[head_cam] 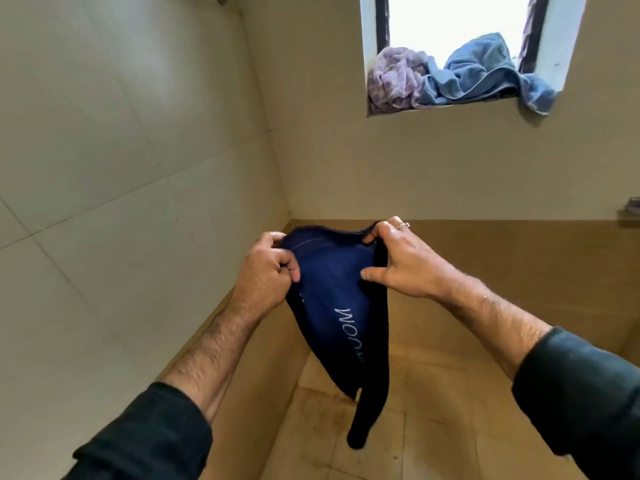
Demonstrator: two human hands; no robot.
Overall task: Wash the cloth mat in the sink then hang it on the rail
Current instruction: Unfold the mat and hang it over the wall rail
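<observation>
A dark blue cloth mat (332, 306) with white lettering hangs in the air in front of me, wet and folded, its lower end dangling toward the floor. My left hand (266, 268) grips its top left edge with curled fingers. On the top right edge my right hand (401, 258) pinches the cloth between fingers and thumb; a ring is on one finger. Both hands look wet. No sink and no rail are in view.
Tiled walls meet in a corner straight ahead. A window recess (460, 109) high on the far wall holds a purple cloth (394, 77) and a blue towel (485, 71). A brown tiled floor (433, 427) lies below. A small metal fitting (632, 206) shows at the right edge.
</observation>
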